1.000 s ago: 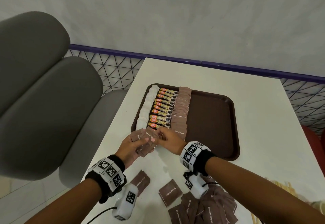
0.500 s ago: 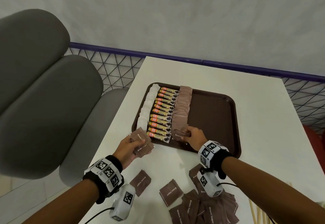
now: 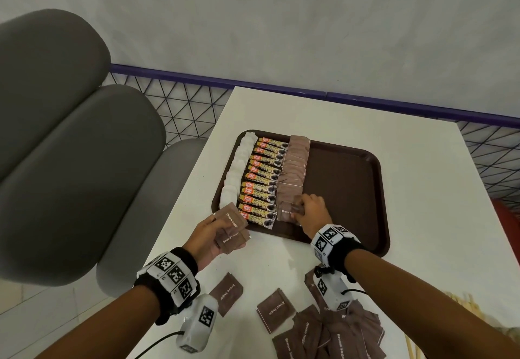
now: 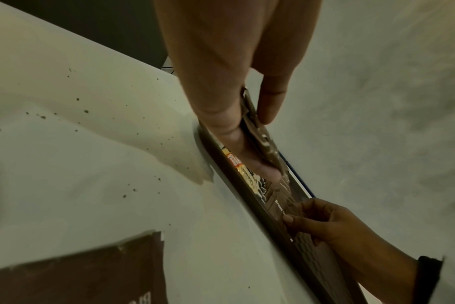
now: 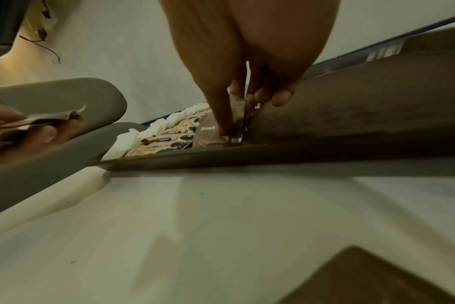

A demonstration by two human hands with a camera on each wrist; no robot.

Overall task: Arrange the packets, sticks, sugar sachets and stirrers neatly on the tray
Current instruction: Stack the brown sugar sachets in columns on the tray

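Observation:
A dark brown tray lies on the white table. On its left side run a column of white sachets, a column of orange coffee sticks and a column of brown sugar sachets. My right hand pinches a brown sugar sachet at the near end of that column, low on the tray. My left hand holds a small stack of brown sugar sachets just off the tray's near left corner, thumb pressed on the stack.
Loose brown sugar sachets lie scattered on the table near me. Wooden stirrers show at the lower right. Grey chairs stand to the left, a wire fence with a purple rail behind the table.
My right hand left the stack in my left hand and carried one brown sachet right and forward onto the tray, lowering it at the near end of the brown column. The left hand stayed put.

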